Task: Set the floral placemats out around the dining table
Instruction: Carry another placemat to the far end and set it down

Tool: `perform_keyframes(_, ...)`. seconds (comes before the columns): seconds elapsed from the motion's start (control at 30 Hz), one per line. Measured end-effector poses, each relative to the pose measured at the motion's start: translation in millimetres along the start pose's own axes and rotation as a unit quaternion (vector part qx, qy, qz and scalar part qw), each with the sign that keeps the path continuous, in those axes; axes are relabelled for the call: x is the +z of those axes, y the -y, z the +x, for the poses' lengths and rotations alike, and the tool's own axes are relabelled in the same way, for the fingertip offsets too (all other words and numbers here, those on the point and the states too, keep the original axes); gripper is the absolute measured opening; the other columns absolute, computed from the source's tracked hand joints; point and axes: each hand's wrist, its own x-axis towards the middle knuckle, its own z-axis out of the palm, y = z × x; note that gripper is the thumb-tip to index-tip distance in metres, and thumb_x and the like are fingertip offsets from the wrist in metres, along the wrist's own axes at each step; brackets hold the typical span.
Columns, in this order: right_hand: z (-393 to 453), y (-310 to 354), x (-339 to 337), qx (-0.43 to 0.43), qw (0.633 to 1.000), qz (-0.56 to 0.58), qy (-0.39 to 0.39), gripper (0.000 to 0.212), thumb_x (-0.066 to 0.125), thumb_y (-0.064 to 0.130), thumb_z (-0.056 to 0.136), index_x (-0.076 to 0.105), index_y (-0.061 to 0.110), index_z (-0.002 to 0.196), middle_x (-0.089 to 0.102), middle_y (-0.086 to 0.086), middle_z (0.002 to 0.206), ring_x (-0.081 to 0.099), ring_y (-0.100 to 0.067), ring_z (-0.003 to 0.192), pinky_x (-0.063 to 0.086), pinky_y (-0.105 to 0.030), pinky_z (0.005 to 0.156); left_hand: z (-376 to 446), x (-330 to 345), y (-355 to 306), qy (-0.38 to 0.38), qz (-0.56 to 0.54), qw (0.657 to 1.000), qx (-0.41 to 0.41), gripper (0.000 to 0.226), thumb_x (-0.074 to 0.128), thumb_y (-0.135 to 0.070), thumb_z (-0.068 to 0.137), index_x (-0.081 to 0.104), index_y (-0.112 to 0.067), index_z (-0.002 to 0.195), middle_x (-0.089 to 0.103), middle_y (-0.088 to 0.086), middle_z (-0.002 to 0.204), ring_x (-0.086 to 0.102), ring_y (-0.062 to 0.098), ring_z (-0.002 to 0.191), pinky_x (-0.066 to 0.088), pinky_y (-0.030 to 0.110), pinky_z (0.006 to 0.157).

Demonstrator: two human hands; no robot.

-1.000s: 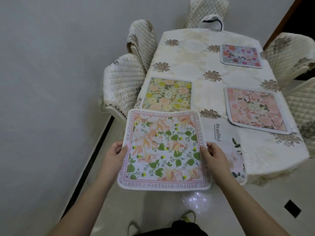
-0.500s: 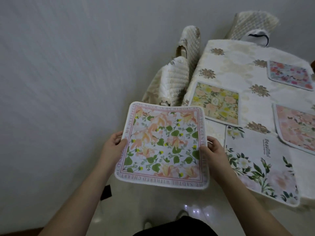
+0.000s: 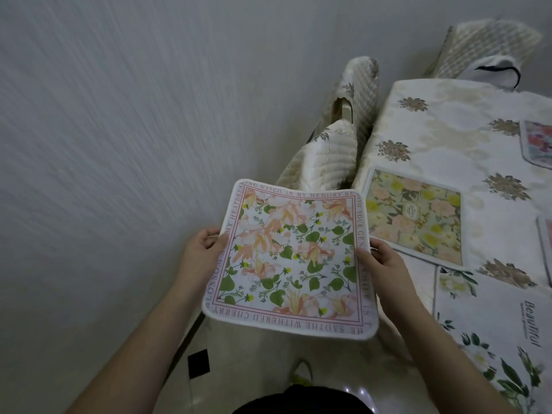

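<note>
I hold a white placemat [image 3: 291, 255] with peach lilies, green leaves and a pink lettered border flat in the air, left of the table. My left hand [image 3: 200, 253] pinches its left edge and my right hand [image 3: 380, 264] pinches its right edge. On the cream tablecloth of the dining table [image 3: 442, 138] lie a yellow-green floral placemat [image 3: 413, 215] near the left side and a white placemat with green leaves and the word "Beautiful" [image 3: 490, 333] at the near end. Two pink placemats show only as slivers, the far one [image 3: 537, 144] and the nearer one [image 3: 546, 249], at the right frame edge.
Quilted cream chairs stand against the table's left side: a near chair [image 3: 325, 156] and a farther chair [image 3: 358, 94]. Another chair [image 3: 490, 46] at the far end carries a white bag [image 3: 495, 71]. A grey wall fills the left. The pale floor [image 3: 268, 369] shows a black square tile [image 3: 198, 363].
My view has swung left and closer, so the table slid to the right and the pink placemats are nearly out of frame. The held placemat stays between both hands.
</note>
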Motion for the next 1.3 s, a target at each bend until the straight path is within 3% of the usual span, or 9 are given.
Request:
perform_keyframes(0.13, 45.2, 21.6, 13.0, 0.004, 1.000, -0.003, 0.010, 0.015, 0.058, 0.022, 0.096, 0.063, 0.019, 0.111, 0.076, -0.002, 0.093, 0.075, -0.021, 0.077, 0.060, -0.038, 0.065, 33.5, -5.7, -29.4, -0.019, 0.015, 1.000, 0.015, 0.014, 0.061, -0.023, 0.096, 0.064, -0.014, 0.106, 0.076, 0.009, 0.086, 0.074, 0.032, 0.076, 0.060, 0.049, 0.071)
perform_keyframes(0.27, 78.3, 44.0, 29.0, -0.007, 1.000, 0.003, 0.017, 0.010, 0.058, 0.020, 0.096, 0.064, 0.019, 0.105, 0.077, 0.001, 0.088, 0.075, -0.019, 0.075, 0.058, -0.031, 0.060, 61.5, -17.4, -50.8, -0.046, 0.009, 0.999, 0.021, 0.012, 0.061, -0.022, 0.096, 0.064, -0.014, 0.104, 0.076, 0.009, 0.085, 0.075, 0.029, 0.074, 0.060, 0.043, 0.066)
perform_keyframes(0.47, 117.9, 66.2, 54.3, -0.007, 1.000, 0.020, 0.022, 0.016, 0.058, 0.019, 0.096, 0.064, 0.016, 0.111, 0.077, -0.002, 0.094, 0.075, -0.023, 0.082, 0.060, -0.043, 0.074, 114.5, -31.7, -71.1, -0.039, 0.025, 0.999, 0.028, 0.011, 0.059, -0.022, 0.097, 0.065, -0.015, 0.103, 0.076, 0.009, 0.087, 0.075, 0.030, 0.076, 0.060, 0.046, 0.068)
perform_keyframes(0.67, 145.8, 81.7, 86.5, -0.013, 0.999, 0.016, -0.032, 0.016, 0.058, 0.018, 0.097, 0.065, 0.017, 0.111, 0.076, -0.001, 0.093, 0.075, -0.020, 0.079, 0.059, -0.031, 0.062, 182.3, -40.2, -80.6, 0.009, 0.039, 0.998, 0.048, 0.009, 0.057, -0.020, 0.098, 0.063, -0.014, 0.102, 0.076, 0.007, 0.089, 0.074, 0.027, 0.075, 0.059, 0.045, 0.069)
perform_keyframes(0.8, 160.4, 97.2, 112.2, -0.020, 0.997, 0.002, -0.080, 0.016, 0.056, 0.020, 0.098, 0.065, 0.016, 0.111, 0.075, -0.001, 0.096, 0.074, -0.017, 0.077, 0.058, -0.030, 0.062, 231.7, -47.5, -88.5, 0.060, 0.066, 0.995, 0.054, 0.010, 0.058, -0.023, 0.097, 0.062, -0.017, 0.105, 0.075, 0.006, 0.096, 0.074, 0.026, 0.081, 0.059, 0.052, 0.076)
perform_keyframes(1.07, 174.5, 117.3, 139.4, -0.025, 0.985, -0.001, -0.169, 0.016, 0.054, 0.023, 0.100, 0.064, 0.033, 0.094, 0.075, 0.003, 0.087, 0.074, -0.014, 0.069, 0.058, -0.026, 0.053, 298.6, -39.3, -122.6, 0.121, 0.081, 0.985, 0.090, 0.008, 0.061, -0.023, 0.095, 0.063, -0.021, 0.103, 0.073, 0.003, 0.099, 0.073, 0.021, 0.083, 0.059, 0.048, 0.078)
perform_keyframes(1.3, 193.0, 122.7, 127.7, -0.017, 0.974, 0.023, -0.225, 0.012, 0.054, 0.022, 0.099, 0.065, 0.021, 0.105, 0.076, 0.001, 0.083, 0.074, -0.018, 0.069, 0.058, -0.028, 0.053, 335.8, -2.7, -148.3, 0.174, 0.097, 0.974, 0.104, 0.014, 0.062, -0.025, 0.095, 0.065, -0.016, 0.105, 0.075, 0.004, 0.092, 0.075, 0.021, 0.077, 0.060, 0.045, 0.072)
